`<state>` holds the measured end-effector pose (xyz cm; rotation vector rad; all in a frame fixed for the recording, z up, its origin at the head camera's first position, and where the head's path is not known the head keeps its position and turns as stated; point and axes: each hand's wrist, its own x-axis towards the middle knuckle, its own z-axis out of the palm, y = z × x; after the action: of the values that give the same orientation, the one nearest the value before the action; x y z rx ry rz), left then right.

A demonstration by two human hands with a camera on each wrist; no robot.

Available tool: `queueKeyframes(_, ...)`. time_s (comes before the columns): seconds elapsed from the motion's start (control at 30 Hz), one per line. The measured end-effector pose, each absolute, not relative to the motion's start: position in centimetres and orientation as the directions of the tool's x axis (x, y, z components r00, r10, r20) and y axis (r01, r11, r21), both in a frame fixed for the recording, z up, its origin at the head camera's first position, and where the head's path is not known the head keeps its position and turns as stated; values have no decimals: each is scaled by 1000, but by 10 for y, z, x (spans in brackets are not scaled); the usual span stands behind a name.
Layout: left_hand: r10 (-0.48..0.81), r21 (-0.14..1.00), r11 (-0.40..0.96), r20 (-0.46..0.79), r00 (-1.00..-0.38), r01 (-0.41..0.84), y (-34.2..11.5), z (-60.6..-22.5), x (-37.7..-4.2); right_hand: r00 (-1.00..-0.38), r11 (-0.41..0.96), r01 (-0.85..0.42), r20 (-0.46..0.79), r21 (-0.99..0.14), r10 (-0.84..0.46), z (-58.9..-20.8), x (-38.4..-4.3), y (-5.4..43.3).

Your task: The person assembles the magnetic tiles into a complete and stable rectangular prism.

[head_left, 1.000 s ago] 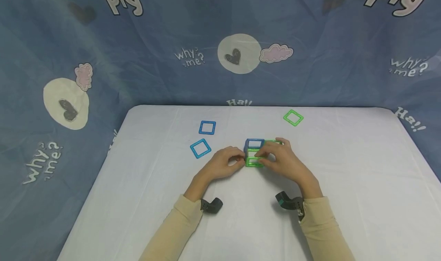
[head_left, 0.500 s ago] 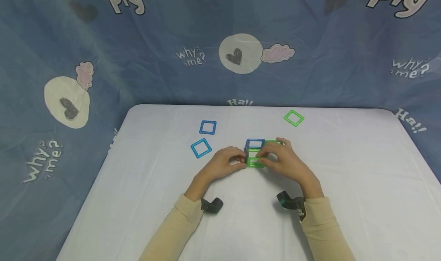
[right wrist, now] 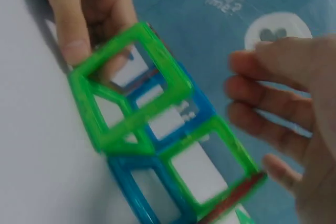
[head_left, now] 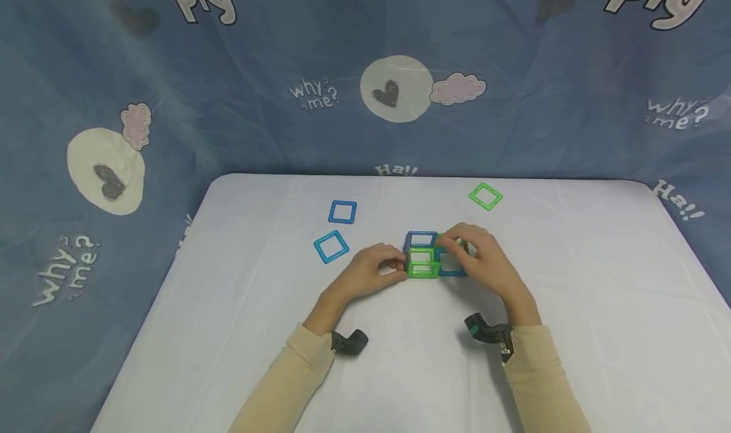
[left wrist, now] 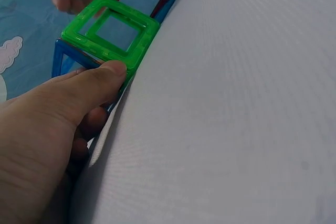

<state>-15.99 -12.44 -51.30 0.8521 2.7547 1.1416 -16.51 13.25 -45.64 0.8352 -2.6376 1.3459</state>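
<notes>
Joined structure of green, blue and red plastic square frames [head_left: 424, 263] on a white cloth-covered table [head_left: 599, 261]; 12 o'clock points away from the person. The structure lies at about 3 o'clock from the left hand [head_left: 374, 271] and 9 o'clock from the right hand [head_left: 482, 258], its longer axis running roughly 9 to 3. The left hand is nearer, gripping the structure's edge, thumb against a green frame. The right hand holds nothing; its fingers are loosely bent, with a gap to the structure in the right wrist view. Two loose blue square frames [head_left: 344, 202] [head_left: 325, 237] lie towards 9 and 10 o'clock, a lime-green square frame [head_left: 476, 190] between 1 and 2. Blue printed fabric [head_left: 257, 134] rises behind the table.
</notes>
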Motion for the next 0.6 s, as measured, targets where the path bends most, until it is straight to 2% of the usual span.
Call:
queueKeyframes(0.13, 499, 662, 590, 151, -853, 463, -125, -515, -159, -910, 509, -410, 300, -757, -287, -463, -169, 148)
queueKeyframes(0.27, 506, 658, 585, 161, -847, 474, -126, -518, -158, -933, 531, -358, 305, -768, -188, -471, -173, 164)
queueKeyframes(0.6, 504, 666, 570, 180, -845, 482, -126, -516, -159, -958, 569, -287, 250, -771, -143, -494, -187, 177)
